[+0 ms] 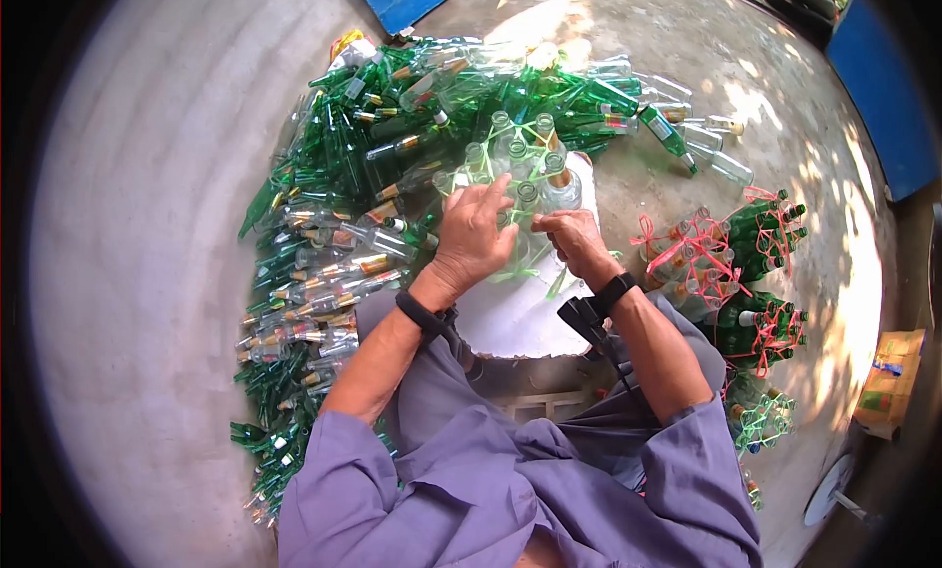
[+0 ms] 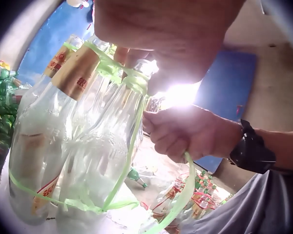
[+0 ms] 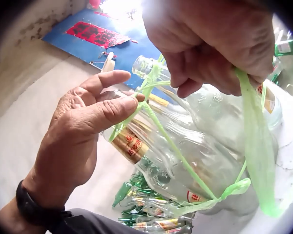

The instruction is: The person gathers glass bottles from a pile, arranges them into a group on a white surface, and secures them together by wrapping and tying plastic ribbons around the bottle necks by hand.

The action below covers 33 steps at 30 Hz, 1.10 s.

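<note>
A bundle of clear glass bottles (image 1: pixel 561 187), some with gold labels, stands upright on a white board (image 1: pixel 520 323) between the person's knees. Light green plastic strip (image 3: pixel 259 156) runs round the bottles' lower bodies and up to their necks. At a bottle neck on the near side, the left hand (image 3: pixel 75 124) pinches the strip between thumb and fingertips, its index finger stretched out. Curled fingers of the right hand (image 2: pixel 185 131) grip a length of the same strip, drawn out beside the necks, with a wide tail hanging below the fist.
Many loose green bottles (image 1: pixel 343 156) and clear bottles (image 1: pixel 334 293) lie piled to the left and behind. On the right stand bundles tied with pink strip (image 1: pixel 697 259) and one with green strip (image 1: pixel 763 421). A cardboard box (image 1: pixel 888 382) lies at the far right.
</note>
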Motion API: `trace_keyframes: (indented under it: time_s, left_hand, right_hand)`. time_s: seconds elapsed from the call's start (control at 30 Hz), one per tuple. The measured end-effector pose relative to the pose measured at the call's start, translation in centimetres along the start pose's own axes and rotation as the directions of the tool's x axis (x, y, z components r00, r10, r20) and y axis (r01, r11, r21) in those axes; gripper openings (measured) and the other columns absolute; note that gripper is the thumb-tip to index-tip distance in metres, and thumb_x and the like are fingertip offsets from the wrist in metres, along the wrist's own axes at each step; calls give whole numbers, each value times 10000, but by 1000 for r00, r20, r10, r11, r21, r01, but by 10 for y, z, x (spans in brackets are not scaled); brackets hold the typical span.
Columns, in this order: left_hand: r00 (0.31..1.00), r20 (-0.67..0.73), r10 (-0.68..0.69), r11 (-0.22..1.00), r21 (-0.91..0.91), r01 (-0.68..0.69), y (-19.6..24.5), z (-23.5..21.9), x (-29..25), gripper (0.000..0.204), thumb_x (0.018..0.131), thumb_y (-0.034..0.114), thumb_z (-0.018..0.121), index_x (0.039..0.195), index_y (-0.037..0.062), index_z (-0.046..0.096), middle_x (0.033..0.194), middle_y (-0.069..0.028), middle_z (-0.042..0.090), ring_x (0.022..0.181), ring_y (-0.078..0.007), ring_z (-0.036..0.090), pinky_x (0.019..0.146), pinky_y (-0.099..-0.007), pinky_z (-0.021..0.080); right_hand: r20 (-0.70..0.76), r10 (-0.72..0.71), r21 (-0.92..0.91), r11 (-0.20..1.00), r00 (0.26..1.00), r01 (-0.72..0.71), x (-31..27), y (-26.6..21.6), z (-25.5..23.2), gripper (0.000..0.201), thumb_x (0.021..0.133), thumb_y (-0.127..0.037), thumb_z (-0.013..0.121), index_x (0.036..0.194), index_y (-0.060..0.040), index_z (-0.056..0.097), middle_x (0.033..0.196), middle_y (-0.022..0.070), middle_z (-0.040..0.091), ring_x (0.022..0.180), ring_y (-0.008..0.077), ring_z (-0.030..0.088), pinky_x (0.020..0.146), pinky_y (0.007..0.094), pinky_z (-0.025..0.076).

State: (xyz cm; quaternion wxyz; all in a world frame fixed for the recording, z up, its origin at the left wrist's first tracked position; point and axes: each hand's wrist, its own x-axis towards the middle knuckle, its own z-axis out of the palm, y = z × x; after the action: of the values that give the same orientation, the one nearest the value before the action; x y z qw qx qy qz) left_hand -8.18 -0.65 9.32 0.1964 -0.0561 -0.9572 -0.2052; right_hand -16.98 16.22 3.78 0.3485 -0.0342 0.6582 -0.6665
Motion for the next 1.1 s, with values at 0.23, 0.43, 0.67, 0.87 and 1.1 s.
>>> trace_keyframes:
  time_s: [0.23, 0.43, 0.67, 0.87, 1.1]
  left_hand:
    - [985, 149, -85, 996, -3, 86, -8, -5, 8, 755, 737, 223, 710, 1431, 51, 469, 1076, -37, 747, 1094, -246, 606, 1023, -448, 374]
    - [924, 358, -133, 991, 32, 130, -9, -12, 18, 814, 724, 220, 666, 1501, 151, 434, 1124, -48, 743, 1044, -258, 607, 1017, -427, 369]
    - [885, 438, -154, 986, 16, 164, -10, -17, 22, 904, 679, 181, 623, 1551, 237, 393, 1134, -62, 745, 1028, -260, 619, 1027, -415, 365]
    - [867, 483, -125, 991, 25, 130, -16, -19, 27, 973, 628, 128, 571, 1570, 242, 357, 1164, -75, 743, 1024, -281, 629, 1018, -415, 356]
    - [820, 565, -87, 991, 129, 16, -13, -17, 37, 1000, 625, 35, 520, 1580, 256, 319, 1050, -91, 702, 987, -293, 634, 906, -410, 333]
  right_hand:
    - [163, -420, -247, 859, 893, 449, 14, 27, 6, 231, 925, -162, 677, 737, -29, 687, 533, -39, 438, 425, 64, 379, 392, 278, 272]
    - [150, -160, -302, 932, 976, 199, 12, 10, 12, 83, 860, -78, 660, 886, -48, 733, 665, 27, 607, 574, 130, 564, 530, 298, 423]
    - [339, -343, -628, 611, 876, 482, 15, 14, 12, 185, 857, -60, 620, 976, -69, 761, 785, 95, 744, 721, 190, 722, 653, 308, 562]
    - [134, -84, -206, 972, 987, 111, 21, 17, 19, 73, 851, -76, 638, 833, -22, 683, 558, 25, 547, 448, 126, 530, 402, 307, 393]
    - [147, -126, -315, 934, 981, 167, 23, 21, 21, 175, 892, -149, 645, 790, -16, 694, 598, 24, 568, 452, 115, 501, 401, 307, 370]
